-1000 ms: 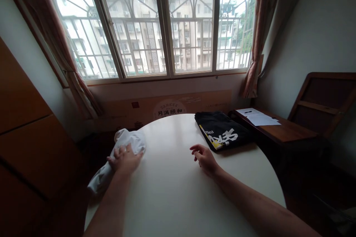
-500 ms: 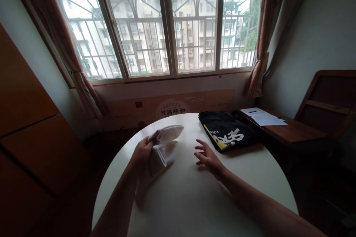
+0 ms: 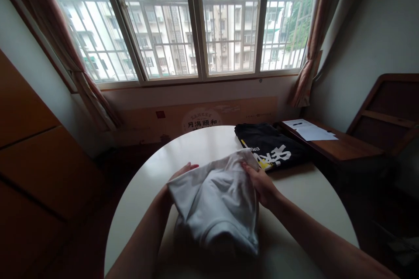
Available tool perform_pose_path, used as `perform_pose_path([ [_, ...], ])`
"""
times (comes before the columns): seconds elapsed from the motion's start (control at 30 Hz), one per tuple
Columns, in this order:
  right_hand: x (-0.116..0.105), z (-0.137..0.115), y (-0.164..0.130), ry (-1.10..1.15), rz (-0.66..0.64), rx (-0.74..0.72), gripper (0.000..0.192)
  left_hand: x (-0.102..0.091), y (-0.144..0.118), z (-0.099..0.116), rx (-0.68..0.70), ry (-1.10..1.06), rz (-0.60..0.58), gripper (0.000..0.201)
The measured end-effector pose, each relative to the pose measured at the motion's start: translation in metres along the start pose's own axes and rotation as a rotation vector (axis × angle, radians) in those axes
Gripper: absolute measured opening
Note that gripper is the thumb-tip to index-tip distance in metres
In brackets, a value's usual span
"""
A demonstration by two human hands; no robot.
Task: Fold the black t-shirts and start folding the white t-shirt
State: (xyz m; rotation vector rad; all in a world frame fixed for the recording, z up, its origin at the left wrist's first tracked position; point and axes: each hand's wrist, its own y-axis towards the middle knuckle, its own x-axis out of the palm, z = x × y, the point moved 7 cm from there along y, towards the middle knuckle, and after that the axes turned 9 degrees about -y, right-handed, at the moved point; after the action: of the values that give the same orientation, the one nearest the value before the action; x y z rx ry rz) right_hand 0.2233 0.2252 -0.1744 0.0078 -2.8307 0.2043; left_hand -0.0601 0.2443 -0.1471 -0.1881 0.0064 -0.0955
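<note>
A white T-shirt [image 3: 219,192], loosely bunched and creased, spans the space between my two hands above the round table. What looks like its rounded neckline faces me at the bottom. My right hand [image 3: 262,183] grips the shirt's upper right edge, fingertips pressing on the fabric. At the upper left edge, my left hand [image 3: 178,176] is partly covered by the cloth, its fingertips showing beyond it; it appears to hold that edge. Just past my right hand lies a folded black garment [image 3: 275,144] with white and yellow lettering.
The white round table [image 3: 140,209] reaches under both forearms. At the right stands a wooden side table [image 3: 347,150] with white papers [image 3: 314,133] and a pen. Beyond are a printed cardboard panel [image 3: 229,111], a barred window and curtains [image 3: 78,83]; a wooden cabinet [image 3: 29,148] is at left.
The white shirt has opened from a bundle in my left hand and come nearer to me. My right hand, open and free before, has taken hold of its right side.
</note>
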Motion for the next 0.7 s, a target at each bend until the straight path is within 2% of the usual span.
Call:
perform_pose_path([
  [0.07, -0.005, -0.006, 0.002, 0.006, -0.002, -0.008, 0.053, -0.002, -0.007, -0.001, -0.092, -0.099, -0.079, 0.071],
  [0.13, -0.004, -0.012, 0.002, 0.035, -0.067, -0.014, 0.056, -0.008, -0.015, 0.006, -0.109, -0.097, -0.100, 0.083],
  [0.23, -0.004, -0.020, 0.000, 0.146, -0.106, -0.024, 0.073, -0.019, -0.022, 0.015, -0.044, 0.121, -0.019, 0.079],
  [0.37, -0.005, -0.032, -0.002, 0.129, -0.100, -0.132, 0.094, -0.028, -0.021, 0.009, -0.070, 0.575, 0.137, 0.067],
  [0.47, -0.002, -0.034, -0.001, 0.011, -0.159, -0.201, 0.096, -0.039, -0.016, 0.020, 0.079, 0.660, 0.314, 0.054],
  [0.53, -0.002, -0.027, 0.001, -0.105, -0.192, -0.166, 0.095, -0.054, -0.019, 0.033, 0.198, 0.672, 0.519, 0.046],
  [0.6, -0.004, -0.018, 0.004, -0.212, -0.180, -0.105, 0.093, -0.061, -0.028, 0.050, 0.349, 0.779, 0.733, 0.042],
  [0.67, -0.008, -0.015, 0.005, -0.243, -0.131, -0.090, 0.089, -0.056, -0.041, 0.065, 0.506, 0.914, 0.881, 0.042],
  [0.7, -0.010, -0.017, 0.005, -0.216, -0.096, -0.108, 0.087, -0.046, -0.046, 0.071, 0.595, 0.964, 0.894, 0.041],
])
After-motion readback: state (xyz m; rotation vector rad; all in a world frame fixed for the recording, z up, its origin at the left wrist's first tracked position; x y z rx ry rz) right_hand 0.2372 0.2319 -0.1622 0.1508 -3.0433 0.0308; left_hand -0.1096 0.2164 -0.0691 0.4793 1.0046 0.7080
